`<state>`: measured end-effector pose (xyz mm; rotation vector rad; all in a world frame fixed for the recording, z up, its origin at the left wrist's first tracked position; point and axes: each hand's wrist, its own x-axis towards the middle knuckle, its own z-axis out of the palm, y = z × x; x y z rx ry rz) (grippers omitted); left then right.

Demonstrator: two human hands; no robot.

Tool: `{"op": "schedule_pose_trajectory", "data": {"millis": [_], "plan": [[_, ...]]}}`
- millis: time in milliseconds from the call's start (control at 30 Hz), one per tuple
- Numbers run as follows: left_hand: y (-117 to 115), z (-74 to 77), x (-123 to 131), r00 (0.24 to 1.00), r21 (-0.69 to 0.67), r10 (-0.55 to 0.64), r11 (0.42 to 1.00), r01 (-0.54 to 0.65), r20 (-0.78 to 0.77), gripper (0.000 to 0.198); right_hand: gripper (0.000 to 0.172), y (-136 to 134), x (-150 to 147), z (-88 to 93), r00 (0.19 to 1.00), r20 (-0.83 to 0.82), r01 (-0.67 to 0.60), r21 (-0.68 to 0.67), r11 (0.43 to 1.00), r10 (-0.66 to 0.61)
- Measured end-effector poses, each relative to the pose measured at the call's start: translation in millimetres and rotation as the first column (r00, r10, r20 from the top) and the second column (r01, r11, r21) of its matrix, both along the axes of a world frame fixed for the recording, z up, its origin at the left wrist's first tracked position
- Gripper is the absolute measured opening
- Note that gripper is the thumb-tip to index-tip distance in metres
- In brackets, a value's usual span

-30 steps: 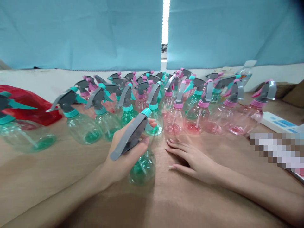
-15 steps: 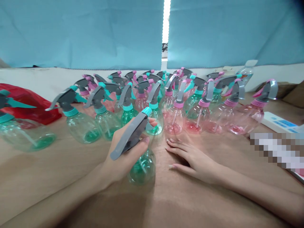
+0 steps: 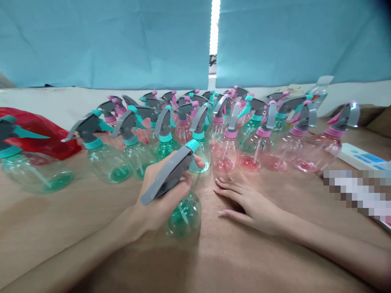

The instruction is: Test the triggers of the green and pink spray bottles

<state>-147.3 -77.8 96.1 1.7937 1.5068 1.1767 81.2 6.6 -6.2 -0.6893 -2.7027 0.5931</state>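
My left hand [image 3: 161, 191] is wrapped around the neck and trigger of a green spray bottle [image 3: 185, 215]. Its grey head with a turquoise nozzle points away from me, up and to the right; the fingers hide the collar and most of the trigger. My right hand [image 3: 247, 203] rests on the wooden table [image 3: 210, 260], palm down with fingers spread, holding nothing. Just beyond its fingertips stands a pink spray bottle [image 3: 225, 156]. A clear green spray bottle [image 3: 200, 154] stands right behind the held one, partly covered by my left fingers.
Several more spray bottles, green on the left [image 3: 106, 162] and pink on the right [image 3: 281, 154], stand in rows across the table. A red plastic bag [image 3: 51, 138] lies far left. At right are a white device [image 3: 360, 156] and a clear bottle [image 3: 319, 91]. Blue curtains [image 3: 106, 44] hang behind.
Almost nothing differs. My left hand keeps its grip on the green spray bottle and the right hand stays flat; the whole view has shifted very slightly.
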Motion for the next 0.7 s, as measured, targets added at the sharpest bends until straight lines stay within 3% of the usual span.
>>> {"op": "schedule_pose_trajectory", "data": {"millis": [267, 400, 633, 700], "plan": [[-2.0, 7.8, 1.8, 0.995, 0.008, 0.058, 0.998, -0.058, -0.086, 0.019, 0.059, -0.2, 0.2, -0.4, 1.0, -0.005, 0.005, -0.009, 1.0, -0.005], [-2.2, 7.6, 1.6, 0.999, -0.02, 0.026, 0.999, -0.027, -0.027, 0.009, 0.06, -0.2, -0.2, 0.2, 1.0, 0.006, 0.006, -0.009, 1.0, -0.006], [-0.6, 6.0, 1.2, 0.999, -0.007, 0.032, 0.999, -0.032, -0.008, 0.013, 0.061, -0.2, -0.4, 0.6, 1.0, 0.01, 0.005, -0.006, 1.0, -0.005], [0.2, 5.0, 1.9, 0.998, 0.009, 0.058, 0.998, -0.058, -0.006, 0.022, 0.06, -0.2, 0.0, 0.1, 1.0, 0.001, 0.005, -0.008, 1.0, -0.005]]}}
